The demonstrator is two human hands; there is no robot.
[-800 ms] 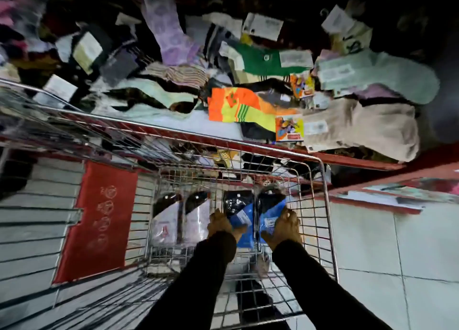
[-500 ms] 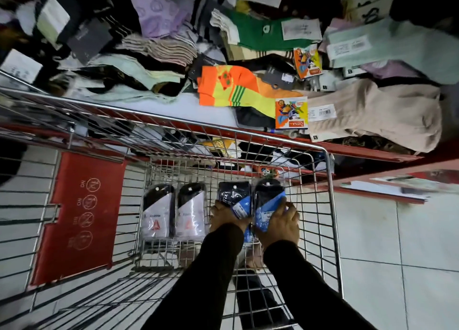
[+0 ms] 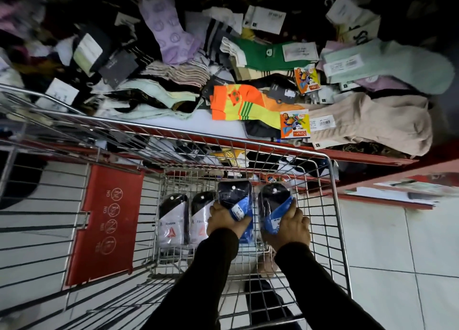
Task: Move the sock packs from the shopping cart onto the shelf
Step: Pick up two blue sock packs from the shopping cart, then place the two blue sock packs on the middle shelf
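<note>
Inside the wire shopping cart [image 3: 332, 205], my left hand [image 3: 224, 220] grips a dark sock pack with a blue label [image 3: 236, 195]. My right hand [image 3: 289, 227] grips a second dark and blue sock pack [image 3: 273, 200] beside it. Both packs are lifted off the cart floor, tips pointing toward the shelf. Two white sock packs [image 3: 173, 220] with black tops lie side by side on the cart floor to the left of my hands. The red-edged shelf [image 3: 173, 123] ahead is piled with loose socks.
An orange and yellow sock [image 3: 238, 106], a beige pair [image 3: 372, 121], a green sock [image 3: 260, 56] and a lilac sock [image 3: 169, 36] crowd the shelf. A red flap [image 3: 106, 223] hangs in the cart. White tiled floor [image 3: 385, 242] lies to the right.
Both hands have closed around the two dark and blue packs and raised them from the cart floor. The view has shifted slightly toward the shelf.
</note>
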